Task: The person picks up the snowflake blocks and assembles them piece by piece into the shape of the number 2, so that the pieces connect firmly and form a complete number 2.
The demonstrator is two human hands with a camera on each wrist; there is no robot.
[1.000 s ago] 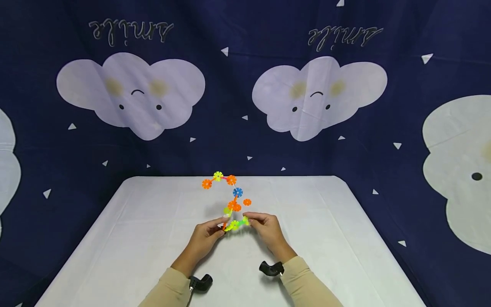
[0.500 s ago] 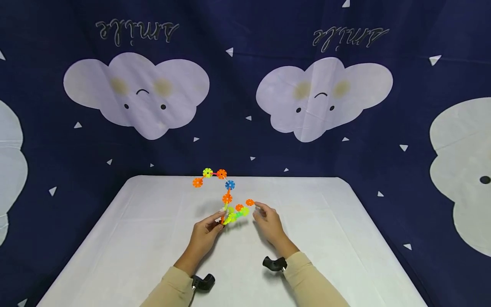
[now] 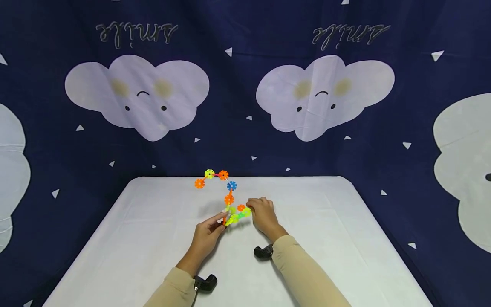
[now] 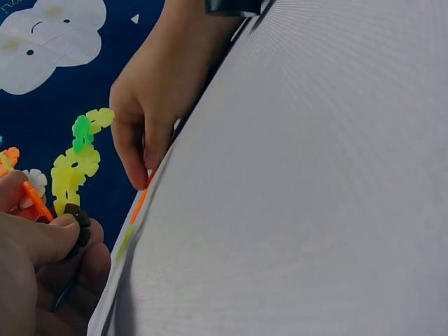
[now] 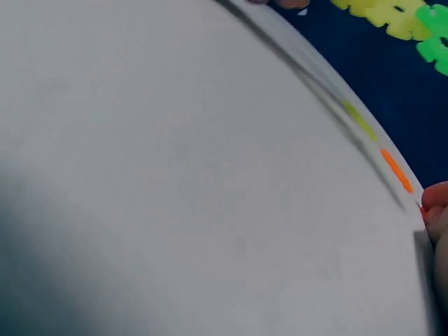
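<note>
While left hand (image 3: pixel 209 232) pinches the chain's (image 3: pixel 229 199) low end at frame centre to keep it upright over the table (image 3: pixel 145 238), right hand (image 3: pixel 262 213), fingers curled, nips a loose orange disc (image 3: pixel 241 207) w/ fingertips beside it.

Both forearms, in tan sleeves, reach up from the bottom of the frame toward its middle. The left hand (image 3: pixel 209 232) pinches with thumb and curled fingers. The right hand (image 3: pixel 262 212) lies knuckles-up, fingers curled down.
</note>
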